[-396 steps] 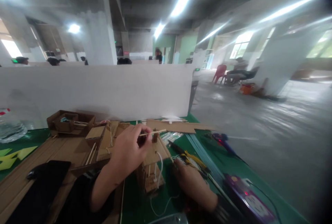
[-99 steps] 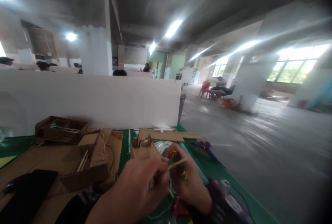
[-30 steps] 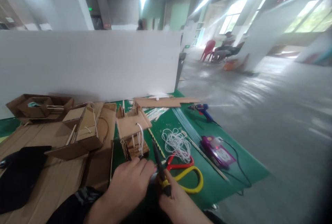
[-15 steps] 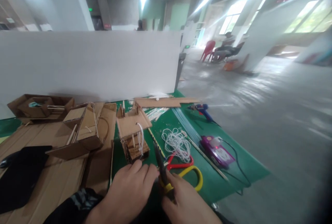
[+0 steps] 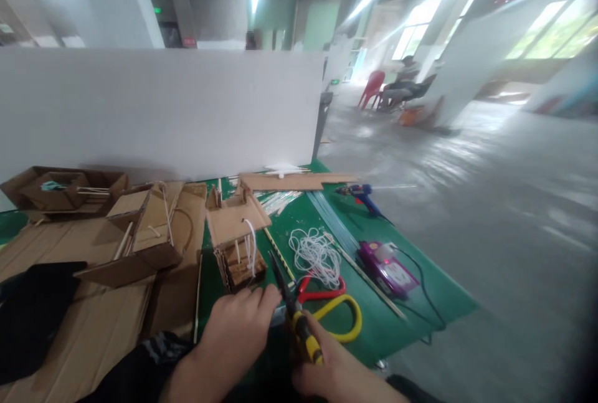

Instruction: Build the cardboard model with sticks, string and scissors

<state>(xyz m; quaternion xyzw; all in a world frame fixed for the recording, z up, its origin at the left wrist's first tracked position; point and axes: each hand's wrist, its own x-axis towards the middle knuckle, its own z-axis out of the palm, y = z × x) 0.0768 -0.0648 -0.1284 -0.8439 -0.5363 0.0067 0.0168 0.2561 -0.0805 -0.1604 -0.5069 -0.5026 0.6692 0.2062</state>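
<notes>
- Two bare hands are over the green table [image 5: 439, 303]: one left hand [image 5: 240, 334], one right hand [image 5: 339, 365].
- Counted around the fingers: one black-and-yellow tool [image 5: 304, 328], one red loop handle [image 5: 322, 294], one yellow loop handle [image 5: 357, 322], one tangle of white cord [image 5: 315, 256], one spotted stick [image 5: 279, 253], one purple box [image 5: 387, 268] and one blue gun-shaped tool [image 5: 362, 197].
- The black-and-yellow tool lies in the right fingers, its narrow dark nose reaching past the left fingertips, tilted away and leftward.
- Just beyond the left fingers stands one small cardboard model [image 5: 240, 213]; a white loop [image 5: 253, 247] hangs on its near side.
- Both loop handles lie near the right fingers, on their far and right side; the cord sits past the red one.
- Right hand: thumb forward, fingers wrapped around the grip.
- Left hand: back upward, fingers bent close together; whether they pinch anything is hidden.
</notes>
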